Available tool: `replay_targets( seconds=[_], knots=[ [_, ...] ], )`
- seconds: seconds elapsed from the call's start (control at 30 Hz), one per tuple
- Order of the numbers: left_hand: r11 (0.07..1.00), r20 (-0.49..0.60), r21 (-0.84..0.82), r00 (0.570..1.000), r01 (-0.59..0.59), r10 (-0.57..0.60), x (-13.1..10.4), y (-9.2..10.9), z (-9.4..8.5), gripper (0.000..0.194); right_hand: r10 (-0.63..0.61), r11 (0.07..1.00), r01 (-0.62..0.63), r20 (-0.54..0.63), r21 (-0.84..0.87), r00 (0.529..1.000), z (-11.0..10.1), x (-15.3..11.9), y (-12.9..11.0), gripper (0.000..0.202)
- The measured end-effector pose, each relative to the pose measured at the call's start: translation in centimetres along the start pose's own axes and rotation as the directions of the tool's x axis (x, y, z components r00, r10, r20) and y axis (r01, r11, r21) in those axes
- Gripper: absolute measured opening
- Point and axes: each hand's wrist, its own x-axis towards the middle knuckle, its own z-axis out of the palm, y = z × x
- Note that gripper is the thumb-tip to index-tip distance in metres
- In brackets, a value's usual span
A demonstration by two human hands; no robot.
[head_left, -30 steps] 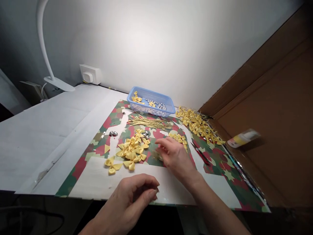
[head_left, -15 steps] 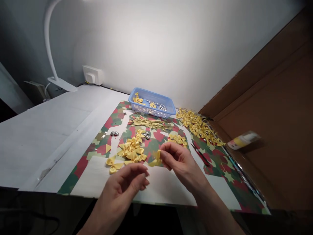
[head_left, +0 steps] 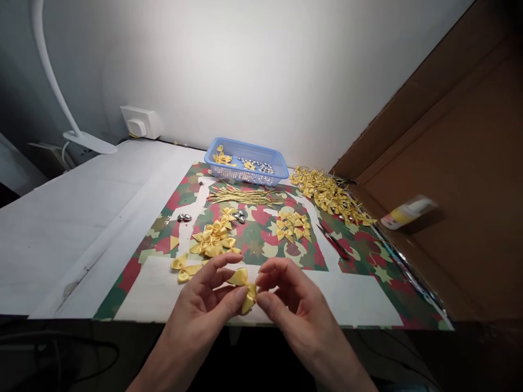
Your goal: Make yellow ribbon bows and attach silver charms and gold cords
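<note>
A yellow ribbon bow (head_left: 244, 288) is held between both hands over the white strip at the table's front edge. My left hand (head_left: 208, 305) pinches its left side, with the thumb across the loop. At its right edge my right hand (head_left: 288, 305) has thumb and fingers closed on the ribbon. A loose pile of yellow bows (head_left: 214, 238) lies just beyond my left hand, with another bow (head_left: 184, 269) at its near left. Farther right, several bows (head_left: 293, 225) lie in a neat cluster on the camouflage-patterned sheet (head_left: 261, 239).
Behind are a blue basket (head_left: 247, 175) with bows and silver beads, and a bundle of yellow ties (head_left: 243, 195). Silver bells (head_left: 184, 217) lie at left. At right are a heap of bows (head_left: 327, 193), dark scissors (head_left: 333, 241) and a bottle (head_left: 408, 212). A lamp (head_left: 90, 142) stands back left.
The right hand has brought the bow down and left to the left hand, which now also grips it. The view has shifted slightly, and the right cluster of bows is more fully visible.
</note>
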Motion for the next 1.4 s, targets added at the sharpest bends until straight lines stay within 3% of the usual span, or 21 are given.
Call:
replay_targets(
  seconds=[0.13,0.23,0.47,0.63,0.83,1.17,1.4],
  knots=[
    [0.994,0.053,0.107,0.999,-0.003,-0.003,-0.4,0.1,0.3,0.025,0.033,0.992,-0.028,-0.045,0.120,0.998,0.8,-0.6,1.3,0.021],
    [0.988,0.027,0.153,1.000,-0.010,0.006,-0.7,-0.2,0.1,0.025,0.041,0.989,-0.035,-0.041,0.146,0.998,0.9,-0.6,1.6,0.029],
    [0.991,0.007,0.118,0.998,0.057,-0.058,-1.4,0.3,-0.2,0.035,0.076,0.995,-0.079,0.037,0.061,0.996,-0.3,-0.9,1.0,0.020],
    [0.980,0.032,0.194,0.998,0.042,-0.049,-1.4,1.2,0.2,0.026,0.112,0.993,-0.105,0.159,-0.054,0.981,-1.2,-1.1,0.2,0.021],
    [0.982,0.091,0.146,0.987,0.118,-0.133,-1.2,0.7,0.1,0.026,0.094,0.994,-0.099,0.119,0.036,0.988,-1.6,-1.4,0.4,0.013],
    [0.976,-0.027,0.143,0.987,0.163,-0.160,-1.1,0.9,0.8,0.025,0.123,0.988,-0.131,0.109,0.075,0.986,-1.6,-1.7,0.8,0.012],
    [0.972,-0.018,-0.022,0.972,0.232,-0.233,-0.9,0.9,0.9,0.042,0.124,0.985,-0.134,0.099,0.105,0.987,-1.6,-1.3,1.3,0.012]
  ],
)
